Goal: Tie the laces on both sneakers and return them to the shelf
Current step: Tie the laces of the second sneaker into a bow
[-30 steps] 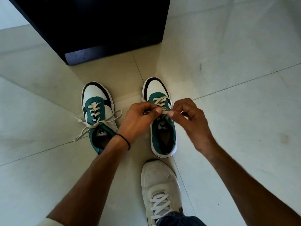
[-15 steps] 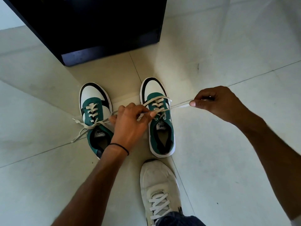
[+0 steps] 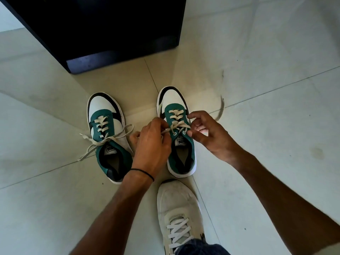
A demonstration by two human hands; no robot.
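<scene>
Since half a second ago the right hand (image 3: 211, 133) has come back from its wide pull to the right sneaker (image 3: 177, 133), and one lace end (image 3: 219, 109) now trails loose on the floor (image 3: 276, 162) beyond it. That hand's fingers are apart, holding nothing evident. The left hand (image 3: 152, 142) is pinched on the other lace strand at the top eyelets. Laces look soft and limp; best taken near the eyelets. The left sneaker (image 3: 106, 133), beside it, appears tied. The shelf (image 3: 110, 30) stands beyond.
</scene>
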